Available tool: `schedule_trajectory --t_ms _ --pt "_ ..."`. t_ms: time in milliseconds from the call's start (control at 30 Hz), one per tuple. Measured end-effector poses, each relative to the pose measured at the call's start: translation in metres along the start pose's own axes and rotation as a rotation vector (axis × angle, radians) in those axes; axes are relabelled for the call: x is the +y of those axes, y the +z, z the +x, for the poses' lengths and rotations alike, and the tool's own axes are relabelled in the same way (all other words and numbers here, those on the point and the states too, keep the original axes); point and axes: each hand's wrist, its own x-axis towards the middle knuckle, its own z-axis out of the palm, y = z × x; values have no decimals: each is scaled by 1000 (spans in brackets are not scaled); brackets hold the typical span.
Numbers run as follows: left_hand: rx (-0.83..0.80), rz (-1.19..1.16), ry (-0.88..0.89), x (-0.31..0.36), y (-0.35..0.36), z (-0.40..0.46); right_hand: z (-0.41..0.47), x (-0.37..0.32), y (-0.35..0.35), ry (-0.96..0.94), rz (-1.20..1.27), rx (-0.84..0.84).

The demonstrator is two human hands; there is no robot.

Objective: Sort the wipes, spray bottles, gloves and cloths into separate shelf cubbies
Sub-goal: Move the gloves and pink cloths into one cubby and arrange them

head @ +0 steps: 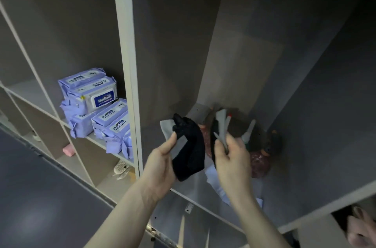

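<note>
My left hand (160,163) grips a black glove with a grey palm (190,146) in front of the tall right cubby. My right hand (231,158) pinches a second black-and-grey glove (219,127), held upright beside the first. Behind the gloves, on the cubby floor, stand spray bottles (249,132) with pale nozzles, partly hidden in shadow, next to a reddish bundle (259,164). Several purple wipe packs (97,103) are stacked in the cubby to the left. White cloths or papers (217,182) lie under my right wrist.
A white upright panel (127,69) divides the wipes cubby from the tall one. Lower cubbies hold a pink sponge (69,150) and a pale mesh item (121,167). Another person's hand (360,227) shows at the bottom right corner.
</note>
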Motion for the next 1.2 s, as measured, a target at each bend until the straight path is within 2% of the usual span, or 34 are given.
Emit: schedule_trajectory --t_ms 100,167,267,367,500,567,633,667,700,767,800,833,867,933,967,1033,1100,1200 --pt "-40 79 100 -17 19 0 -9 -14 17 -109 -104 2" --pt "-71 92 128 -24 28 -2 -16 -19 24 -77 -30 -77" --pt "-90 72 158 -26 31 -4 -20 -23 27 -97 47 -58" --pt "-71 72 173 -24 31 -2 -22 -25 30 -202 -88 -94" --pt "-60 56 125 -19 29 -2 -23 -31 34 -218 -235 -91" --pt "-81 55 82 -16 27 -4 -24 -31 33 -261 -267 -218" --pt "-51 74 108 -11 22 -5 -26 -30 27 -288 -128 -374" --pt "-26 81 129 -8 21 -7 -27 -30 21 -286 10 -382" --pt "-7 78 124 -6 19 -8 -27 -27 16 -284 139 -295" --pt "13 65 51 -3 16 -11 -27 -19 5 -200 277 -42" --pt "19 65 26 -3 16 -14 -25 -16 -2 -68 364 -9" --pt "16 74 15 -5 16 -16 -22 -15 -8 114 506 -75" --pt "16 96 7 -7 17 -19 -19 -13 -13 281 676 -208" --pt "0 156 -14 -16 23 -24 -19 -9 -24 496 918 -422" --pt "-3 182 -22 -21 27 -26 -22 -8 -29 544 963 -455" --pt "-16 258 -18 -31 33 -31 -31 -3 -35 572 985 -369" --pt "-55 413 67 -44 37 -35 -42 5 -43 557 1010 -241" --pt "-57 608 213 -66 43 -41 -60 14 -63 591 1032 -132"
